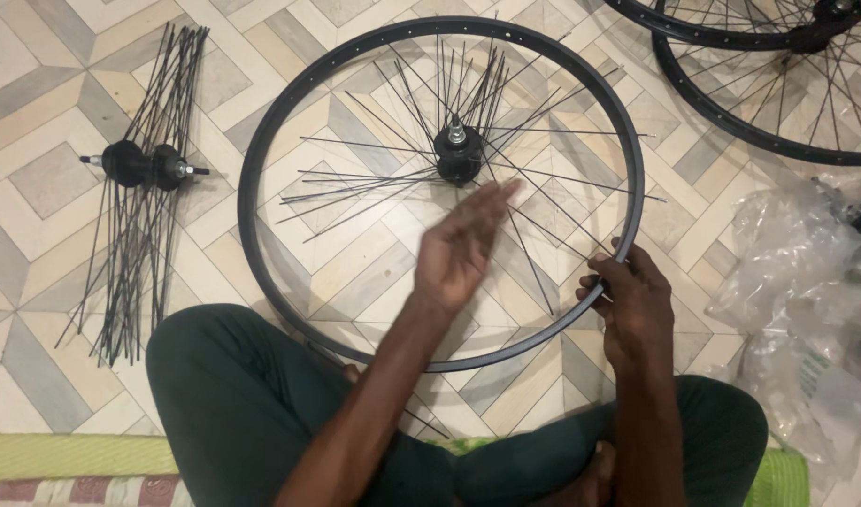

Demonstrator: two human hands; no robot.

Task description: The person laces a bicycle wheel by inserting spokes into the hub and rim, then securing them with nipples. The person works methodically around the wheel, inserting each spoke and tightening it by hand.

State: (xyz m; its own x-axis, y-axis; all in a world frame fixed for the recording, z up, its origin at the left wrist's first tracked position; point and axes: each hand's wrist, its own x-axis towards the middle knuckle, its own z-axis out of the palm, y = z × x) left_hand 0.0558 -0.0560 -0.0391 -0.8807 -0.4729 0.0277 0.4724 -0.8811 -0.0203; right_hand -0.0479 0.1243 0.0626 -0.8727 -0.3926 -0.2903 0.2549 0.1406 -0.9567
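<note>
My right hand [634, 305] pinches the black rim [261, 141], perhaps on a spoke end; my left hand [461, 246] hovers open-fingered, empty, near the hub [458, 155].

Dark green trousers, bare forearms, no sleeves showing

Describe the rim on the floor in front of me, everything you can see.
The rim is a black metal-looking hoop lying flat on the tiled floor, with small spoke holes along its inner face. A hub sits near its centre with thin spokes fanning out loosely, most not reaching the rim. The right hand grips its lower right edge; the left hand hovers open above the spokes.
</note>
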